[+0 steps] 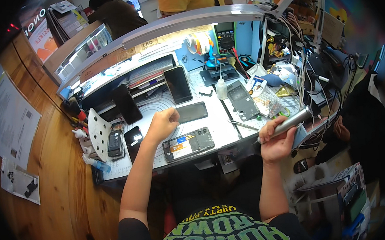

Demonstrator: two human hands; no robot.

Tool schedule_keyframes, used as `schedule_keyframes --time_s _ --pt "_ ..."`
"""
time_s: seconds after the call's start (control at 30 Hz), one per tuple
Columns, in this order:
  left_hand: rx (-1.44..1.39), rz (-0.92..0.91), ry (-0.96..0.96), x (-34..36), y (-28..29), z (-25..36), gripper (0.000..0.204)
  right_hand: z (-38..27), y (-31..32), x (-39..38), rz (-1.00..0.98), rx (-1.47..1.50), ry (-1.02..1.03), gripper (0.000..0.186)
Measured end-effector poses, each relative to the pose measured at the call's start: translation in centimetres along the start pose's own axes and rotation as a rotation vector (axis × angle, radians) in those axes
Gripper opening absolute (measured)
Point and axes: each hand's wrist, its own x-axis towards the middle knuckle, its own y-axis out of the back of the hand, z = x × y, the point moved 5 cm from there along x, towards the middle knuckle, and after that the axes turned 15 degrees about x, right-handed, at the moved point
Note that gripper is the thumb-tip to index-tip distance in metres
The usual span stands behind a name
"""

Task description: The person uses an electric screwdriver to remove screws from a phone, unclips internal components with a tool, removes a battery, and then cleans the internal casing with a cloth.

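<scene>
My right hand (276, 144) is wrapped round a thick silver pen-shaped screwdriver (293, 121), raised at the bench's right front edge with its thin end pointing left. Over the mat, my left hand (163, 125) has its fingers bent together at the left end of a dark flat phone (193, 112); whatever they pinch is hidden. Nearer me lies an opened phone (188, 145), its battery and orange and blue inner parts showing. A detached grey phone back cover (242, 100) rests to the right, with tweezers (243, 125) just below it.
Two dark phones lean at the back, one upright phone (178, 85) among them. A white dropper bottle (221, 89), a multimeter (225, 38) and tangled cables (307, 63) crowd the right. A perforated white holder (99, 133) stands left. A lamp bar (190, 18) spans overhead. Other people are nearby.
</scene>
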Motion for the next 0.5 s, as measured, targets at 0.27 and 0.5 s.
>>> schedule_keyframes --time_s 0.27,0.5 --pt "0.01 0.108 -0.079 -0.5 -0.8 0.9 0.009 -1.9 2.2 1.1 0.064 -0.085 0.033 0.061" --pt "0.138 0.119 -0.067 -4.0 1.4 0.6 0.023 -7.5 5.2 9.5 0.077 -1.249 0.185 0.042"
